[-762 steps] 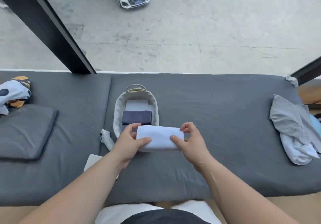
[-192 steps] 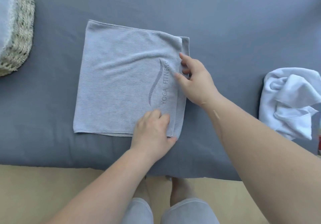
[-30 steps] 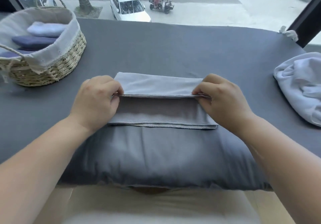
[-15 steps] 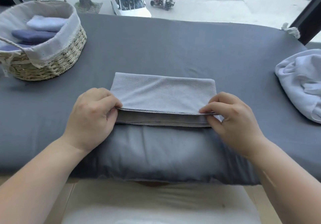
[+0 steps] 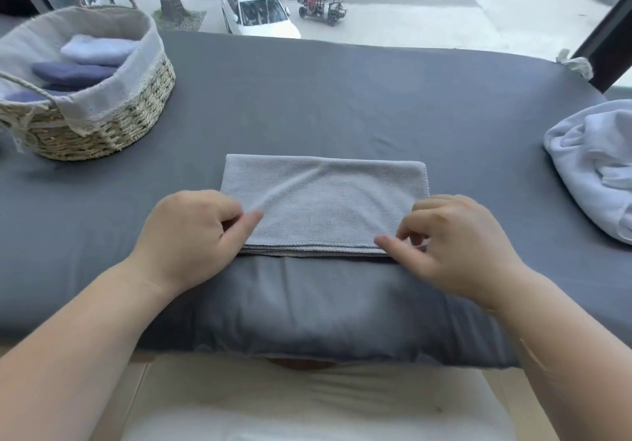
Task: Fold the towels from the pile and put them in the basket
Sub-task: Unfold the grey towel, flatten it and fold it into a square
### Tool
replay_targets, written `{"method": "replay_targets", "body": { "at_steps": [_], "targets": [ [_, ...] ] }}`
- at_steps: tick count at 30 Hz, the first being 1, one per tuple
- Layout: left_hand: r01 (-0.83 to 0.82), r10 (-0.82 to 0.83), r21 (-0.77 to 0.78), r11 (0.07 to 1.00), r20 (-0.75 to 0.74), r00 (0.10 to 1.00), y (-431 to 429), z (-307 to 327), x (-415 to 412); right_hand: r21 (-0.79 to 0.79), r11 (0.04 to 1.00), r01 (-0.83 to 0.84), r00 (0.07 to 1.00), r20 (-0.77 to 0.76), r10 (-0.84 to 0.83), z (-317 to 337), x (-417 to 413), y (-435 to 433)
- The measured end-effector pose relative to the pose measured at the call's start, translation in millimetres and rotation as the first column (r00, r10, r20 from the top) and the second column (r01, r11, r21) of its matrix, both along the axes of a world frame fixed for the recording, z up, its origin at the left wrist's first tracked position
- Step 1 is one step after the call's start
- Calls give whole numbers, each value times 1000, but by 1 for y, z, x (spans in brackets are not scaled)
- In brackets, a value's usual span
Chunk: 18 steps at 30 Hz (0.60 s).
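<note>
Grey microfibre towel [image 5: 325,201]: flat folded rectangle on the dark grey padded cushion [image 5: 342,98], right at its rounded near edge, straight in front of me. My hands are apart, one per near corner. The left hand [image 5: 191,239] has its thumb on top of the near-left corner with the fingers curled, and the right hand [image 5: 455,245] mirrors it at the near-right. It reads as a pinch on both, but what the fingers catch underneath is hidden. Risks as I judge them:

1) The near edges aren't flush and a lower layer peeks out under the top hem, so folding again on that locks in the skew.
2) Diagonal creases run from my left thumb across the top layer, which suggests uneven pull. More drag would shift the top layer over the bottom one.
3) The base is soft and rolls off here, so a tug toward me could slide the towel over the lip.
4) If I lift by the corners only, the middle sags and the layers fan open on the way to the woven straw basket with beige cloth liner [image 5: 130,122]. It sits well off to my far left.

The basket already holds a pale blue folded towel [image 5: 99,50] and a navy folded towel [image 5: 71,73], so a loose bundle likely won't seat flat. The white crumpled towel pile [image 5: 595,167] is far right, well apart, no interference.
</note>
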<state>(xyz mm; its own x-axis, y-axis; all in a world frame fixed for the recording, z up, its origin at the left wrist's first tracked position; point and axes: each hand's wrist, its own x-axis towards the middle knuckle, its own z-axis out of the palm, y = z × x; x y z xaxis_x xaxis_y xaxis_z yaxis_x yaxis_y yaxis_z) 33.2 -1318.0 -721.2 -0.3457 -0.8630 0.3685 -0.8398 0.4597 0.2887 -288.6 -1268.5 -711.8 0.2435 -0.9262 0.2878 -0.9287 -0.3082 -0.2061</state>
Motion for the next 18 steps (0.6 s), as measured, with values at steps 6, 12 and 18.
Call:
{"method": "replay_targets", "body": {
  "at_steps": [6, 12, 18],
  "targets": [
    [-112, 95, 97, 989, 162, 982, -44, 12, -55, 130, 977, 172, 975, -162, -150, 9, 56, -70],
    [-173, 11, 382, 908, 391, 920, -31, -29, -61, 373, 909, 186, 971, -214, -111, -34, 63, -55],
    [-278, 129, 381, 882, 373, 919, -21, -31, -41, 423, 837, 347, 930, -270, -250, -27, 31, -38]
  ]
}}
